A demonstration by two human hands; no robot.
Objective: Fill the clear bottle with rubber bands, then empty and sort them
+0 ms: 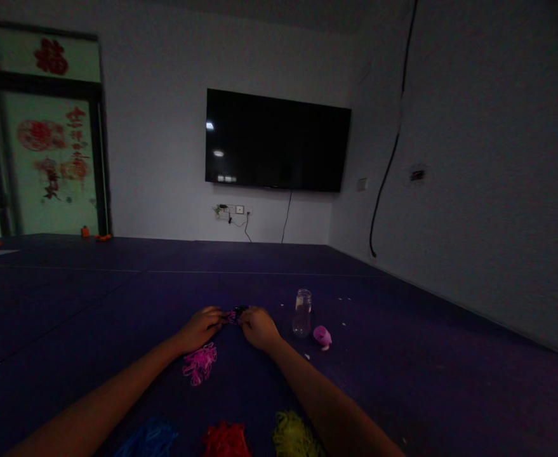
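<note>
A small black-and-pink piece (233, 315) is between my two hands on the dark purple surface; its kind is too dark and small to make out. My left hand (203, 327) grips its left end with closed fingers. At its right end, my right hand (260, 327) is curled and pinches it, the fingertips partly hidden. A loose tangle of thin pink strands (200, 364) lies just below my left hand. To the right of my right hand stands a clear bottle (302, 314) without a cap, and beside it lies a pink cup-shaped piece (322, 336).
Piles of blue strands (150, 438), red strands (226, 440) and yellow strands (294, 435) lie along the near edge, close under my forearms. Small pale scraps are scattered around the bottle. A wall-mounted television (277, 141) hangs beyond the surface, and a wall borders the right side.
</note>
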